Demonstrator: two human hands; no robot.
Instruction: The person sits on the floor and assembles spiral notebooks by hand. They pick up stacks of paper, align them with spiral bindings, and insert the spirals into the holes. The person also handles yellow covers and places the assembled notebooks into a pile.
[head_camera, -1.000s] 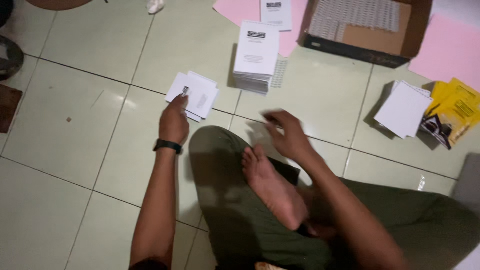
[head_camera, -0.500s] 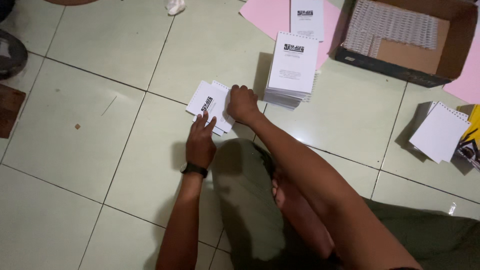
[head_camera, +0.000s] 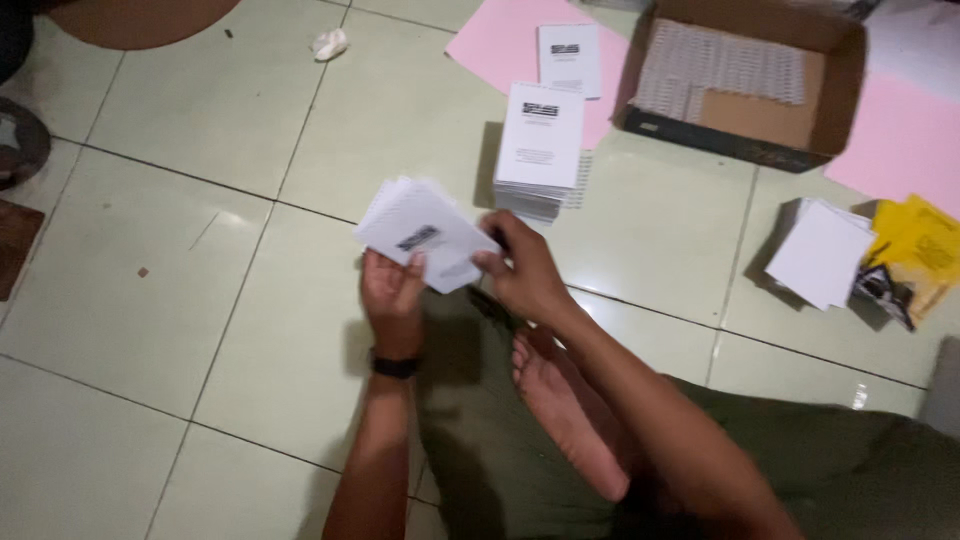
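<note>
Above a bare foot (head_camera: 570, 420) and folded knee, the left hand (head_camera: 393, 295) and right hand (head_camera: 525, 275) both pinch a fanned bundle of white cards (head_camera: 425, 232) off the tiled floor (head_camera: 180, 200). Beyond sits a stack of white booklets (head_camera: 541, 148), then an open cardboard box (head_camera: 745, 85) holding spiral bindings on pink paper sheets (head_camera: 500, 45).

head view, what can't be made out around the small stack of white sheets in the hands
- Small stack of white sheets: motion blur smears its print.
- Lower sheets: covered by the top one, count unclear.
- Right hand: fingertips hidden behind the stack's edge.
- Left hand: palm faces away.
- Cardboard box: top cut by frame edge.
</note>
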